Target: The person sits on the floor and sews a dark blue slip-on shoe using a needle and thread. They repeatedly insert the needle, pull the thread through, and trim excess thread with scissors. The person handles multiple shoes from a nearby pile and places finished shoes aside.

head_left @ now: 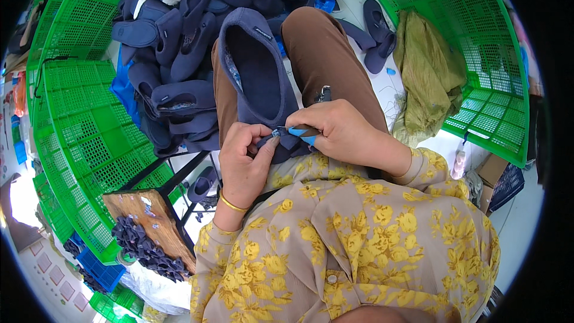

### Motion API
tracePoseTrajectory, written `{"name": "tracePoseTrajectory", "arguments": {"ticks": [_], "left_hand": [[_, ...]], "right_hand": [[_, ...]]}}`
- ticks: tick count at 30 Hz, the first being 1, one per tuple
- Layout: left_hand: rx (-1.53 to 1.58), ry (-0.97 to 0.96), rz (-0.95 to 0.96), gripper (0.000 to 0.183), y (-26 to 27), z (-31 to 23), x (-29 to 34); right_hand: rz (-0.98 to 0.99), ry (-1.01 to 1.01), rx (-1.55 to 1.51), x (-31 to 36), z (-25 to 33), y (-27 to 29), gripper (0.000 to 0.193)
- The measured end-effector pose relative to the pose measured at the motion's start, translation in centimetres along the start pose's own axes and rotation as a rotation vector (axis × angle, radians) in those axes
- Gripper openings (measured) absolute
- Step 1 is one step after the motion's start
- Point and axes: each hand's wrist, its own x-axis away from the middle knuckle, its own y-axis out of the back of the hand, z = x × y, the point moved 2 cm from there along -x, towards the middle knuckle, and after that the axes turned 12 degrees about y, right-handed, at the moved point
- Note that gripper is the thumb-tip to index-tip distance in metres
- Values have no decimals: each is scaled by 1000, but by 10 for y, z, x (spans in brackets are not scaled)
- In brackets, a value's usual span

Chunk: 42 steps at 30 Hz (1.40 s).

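Observation:
A dark blue slip-on shoe point(280, 81) rests on my lap, toe pointing away and its opening facing up. At its heel end my left hand point(244, 158) is closed, thumb and fingers pinching a bit of dark blue fabric with a pale patterned patch. My right hand point(344, 131) is closed round a small hand tool point(305, 134) with dark and blue parts. Its tip meets the fabric beside my left thumb, and most of it is hidden in my palm. A metal-ended dark piece point(325, 93) sticks up past my right knuckles.
A pile of similar shoes point(191, 42) lies beyond my knees, partly on blue plastic. Green crates point(89, 143) stand at the left, another green crate point(478, 54) at the right beside an olive sack point(424, 72). A wooden board point(140, 206) with dark scraps sits near my left elbow.

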Motion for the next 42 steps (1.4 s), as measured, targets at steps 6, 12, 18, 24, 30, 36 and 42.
{"name": "tracePoseTrajectory", "arguments": {"ticks": [6, 12, 18, 24, 30, 36, 42], "left_hand": [[14, 17, 3, 15, -1, 0, 1], [11, -1, -11, 14, -2, 2, 1], [-23, -23, -32, 15, -4, 6, 1], [70, -40, -65, 15, -1, 11, 6], [126, -57, -85, 15, -2, 13, 8], [115, -55, -113, 16, -3, 14, 10], [84, -104, -146, 18, -5, 14, 11]], "right_hand": [[29, 50, 75, -4, 4, 1, 32], [85, 30, 182, -10, 6, -4, 17], [120, 3, 257, -16, 3, -16, 12], [62, -39, 8, -11, -10, -8, 24], [-49, 53, -80, -14, -19, -17, 20], [6, 74, 72, -13, -17, -14, 21], [106, 112, 149, -14, -18, -15, 24]]}}
